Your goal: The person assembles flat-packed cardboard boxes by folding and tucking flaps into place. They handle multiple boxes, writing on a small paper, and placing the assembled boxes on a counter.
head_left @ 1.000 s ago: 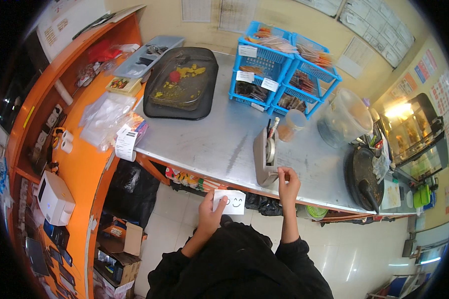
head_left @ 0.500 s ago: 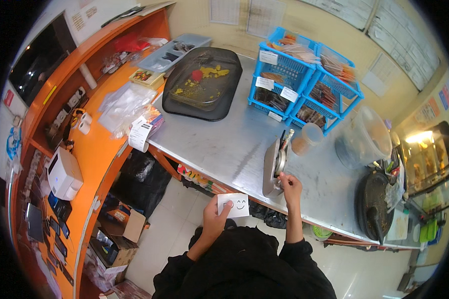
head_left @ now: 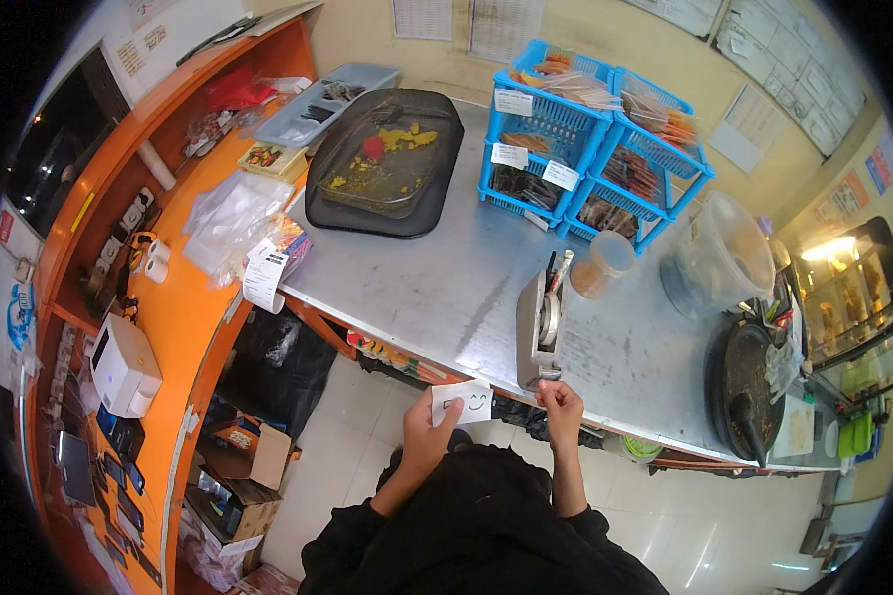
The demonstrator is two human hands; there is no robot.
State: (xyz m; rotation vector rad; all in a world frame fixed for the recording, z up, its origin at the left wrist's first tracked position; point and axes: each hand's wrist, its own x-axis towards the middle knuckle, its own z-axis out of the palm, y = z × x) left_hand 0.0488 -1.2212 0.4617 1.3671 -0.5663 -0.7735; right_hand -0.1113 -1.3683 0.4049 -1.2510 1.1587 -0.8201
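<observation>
A small white paper with a smiling face drawn on it is in my left hand, the thumb pressed over its left part. A grey tape dispenser stands on the metal counter with a roll of tape in it. My right hand is at the dispenser's near end, by the counter's front edge. Thumb and forefinger are pinched there on the tape's end, which is thin and hard to see. Pens stick up at the dispenser's far end.
Behind the dispenser are a lidded plastic tub and blue stacked baskets of packets. A black tray lies left on the metal counter. At right stand a big clear container and a stone mortar. An orange counter runs along the left.
My right hand has moved from the side of the tape roll down to the dispenser's near end. The left hand still holds the paper. The view has shifted slightly.
</observation>
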